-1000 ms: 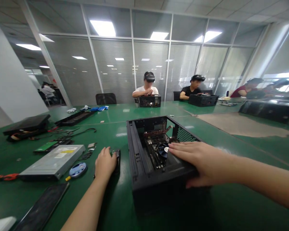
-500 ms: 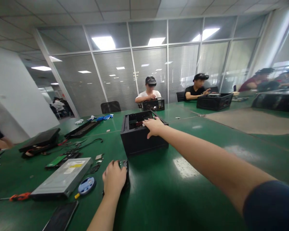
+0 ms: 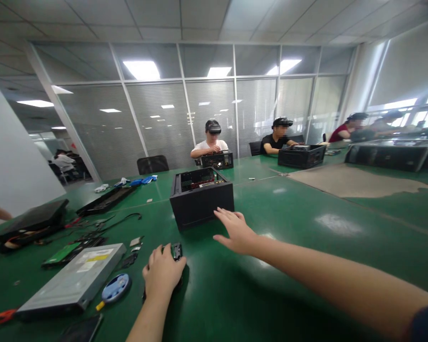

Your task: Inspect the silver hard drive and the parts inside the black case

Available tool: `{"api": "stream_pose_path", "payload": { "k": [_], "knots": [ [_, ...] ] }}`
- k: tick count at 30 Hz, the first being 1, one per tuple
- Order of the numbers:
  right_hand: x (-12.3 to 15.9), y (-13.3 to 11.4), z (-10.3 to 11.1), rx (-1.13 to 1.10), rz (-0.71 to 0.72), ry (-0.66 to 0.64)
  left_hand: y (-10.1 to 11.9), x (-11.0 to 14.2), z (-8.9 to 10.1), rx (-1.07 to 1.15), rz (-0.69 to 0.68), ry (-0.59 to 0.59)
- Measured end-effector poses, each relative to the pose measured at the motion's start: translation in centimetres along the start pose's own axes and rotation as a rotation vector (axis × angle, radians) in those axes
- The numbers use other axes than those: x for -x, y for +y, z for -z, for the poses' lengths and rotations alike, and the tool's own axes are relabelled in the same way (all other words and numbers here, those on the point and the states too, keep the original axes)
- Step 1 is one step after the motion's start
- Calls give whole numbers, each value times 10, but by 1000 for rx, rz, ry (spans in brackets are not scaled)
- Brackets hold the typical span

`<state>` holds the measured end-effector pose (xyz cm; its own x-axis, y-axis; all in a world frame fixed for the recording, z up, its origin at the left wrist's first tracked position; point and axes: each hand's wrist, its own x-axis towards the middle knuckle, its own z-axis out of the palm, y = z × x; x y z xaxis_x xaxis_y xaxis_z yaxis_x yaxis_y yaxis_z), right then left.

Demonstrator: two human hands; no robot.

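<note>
A black open-topped computer case [image 3: 202, 203] stands on the green table [image 3: 278, 228], farther from me than before. My right hand [image 3: 237, 232] hovers just in front of its near panel, fingers stretched out and holding nothing; whether a fingertip still touches the panel I cannot tell. Fingers curled, my left hand [image 3: 162, 270] grips a small black part [image 3: 178, 251] with a bit of green circuit board, low at the tabletop. Most of that part is hidden under the palm.
Left of my hand lie a silver optical drive [image 3: 74, 275], a round blue parts dish [image 3: 116, 288], an orange-handled screwdriver [image 3: 2, 317], a green circuit board [image 3: 62, 254] and loose cables. Co-workers [image 3: 212, 140] sit across the table at other cases [image 3: 301, 156]. A brown sheet [image 3: 342, 180] lies on the right.
The case has moved away across the table under my right hand, which has since come off it and drawn back. My left hand stays over the black part.
</note>
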<state>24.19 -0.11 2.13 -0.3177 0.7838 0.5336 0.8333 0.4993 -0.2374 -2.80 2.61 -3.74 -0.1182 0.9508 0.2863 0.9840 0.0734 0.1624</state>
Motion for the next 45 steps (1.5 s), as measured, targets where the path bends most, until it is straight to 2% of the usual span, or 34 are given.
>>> {"api": "stream_pose_path", "payload": {
  "k": [4, 7, 9, 12, 14, 19, 22, 26, 34, 40, 45],
  "knots": [
    [70, 5, 10, -238, -184, -56, 0, -3, 1, 5, -15, -16],
    [106, 12, 14, -404, -284, 33, 3, -3, 5, 3, -23, -13],
    [114, 19, 15, -480, -289, 104, 5, -2, 9, 0, -30, -16],
    [110, 31, 13, -522, -260, 190, 7, -3, 11, -1, -44, -26],
    [104, 37, 9, -542, -253, 200, 5, -4, 10, 0, -54, -30],
    [100, 41, 0, -632, -314, 112, -2, -8, 3, -9, -60, -35],
    [102, 40, -2, -665, -310, 87, -5, -9, -1, -27, -63, -47],
    [104, 38, -1, -682, -293, 70, -6, -8, -3, -18, -25, -2],
    [105, 34, 5, -688, -281, 26, 3, -1, 8, -24, -78, -49],
    [110, 40, -1, -686, -283, -32, 7, 8, 10, 2, -59, -36],
    [112, 41, -3, -679, -307, -23, 7, 10, 12, 28, -62, -38]
  ]
}}
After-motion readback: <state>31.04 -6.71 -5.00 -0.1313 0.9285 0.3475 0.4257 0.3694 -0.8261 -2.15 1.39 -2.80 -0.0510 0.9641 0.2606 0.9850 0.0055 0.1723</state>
